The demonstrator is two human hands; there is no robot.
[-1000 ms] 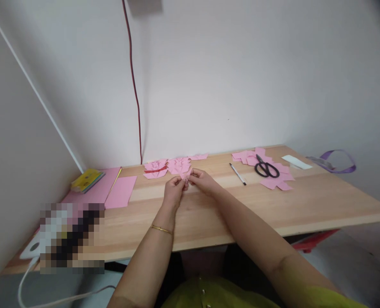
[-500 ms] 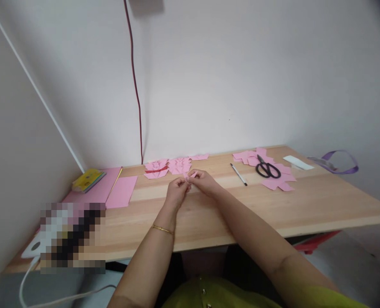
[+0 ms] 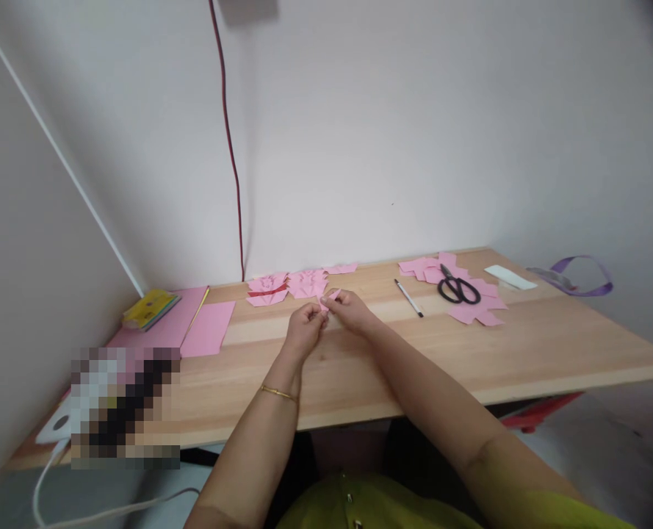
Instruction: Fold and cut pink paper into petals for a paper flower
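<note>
A small folded piece of pink paper (image 3: 325,304) is pinched between my two hands above the middle of the wooden table. My left hand (image 3: 305,327) grips its left side with closed fingers. From the right, my right hand (image 3: 351,310) holds it between thumb and fingers; part of the paper is hidden behind them. Just beyond my hands, folded pink paper pieces (image 3: 307,282) lie in rows near the wall. One row on the left (image 3: 267,291) has a red strip across it.
On the right lie black-handled scissors (image 3: 458,289) on pink paper cutouts (image 3: 480,312), a pen (image 3: 408,297), a white strip (image 3: 510,277) and a purple ribbon (image 3: 585,275). Pink sheets (image 3: 209,328), a yellow pencil (image 3: 196,316) and a yellow packet (image 3: 150,308) are at left.
My fingers shift slightly on the pink paper, and a little more of it shows between them. The view has moved slightly; the other things stay in place.
</note>
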